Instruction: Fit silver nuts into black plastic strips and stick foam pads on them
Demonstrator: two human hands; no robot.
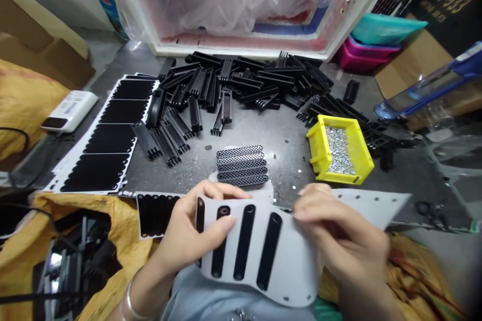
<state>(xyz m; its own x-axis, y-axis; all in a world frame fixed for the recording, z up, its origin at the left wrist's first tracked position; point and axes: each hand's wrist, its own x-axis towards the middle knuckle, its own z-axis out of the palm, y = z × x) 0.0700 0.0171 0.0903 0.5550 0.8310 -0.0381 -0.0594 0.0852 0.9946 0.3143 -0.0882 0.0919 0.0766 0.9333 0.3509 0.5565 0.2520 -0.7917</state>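
My left hand grips the left edge of a white backing sheet that carries several long black sticker strips. Its thumb lies over one strip and its fingers curl behind the sheet's top. My right hand pinches the same sheet at its upper right part, fingers pressed together. The sheet bends over my lap. Just beyond the hands, a small stack of perforated black grille pieces rests on the grey table.
A heap of black plastic comb-like parts covers the table's far half. A yellow bin of small screws stands at right. Sheets of black stickers lie at left, beside a white device. Scissors lie at far right.
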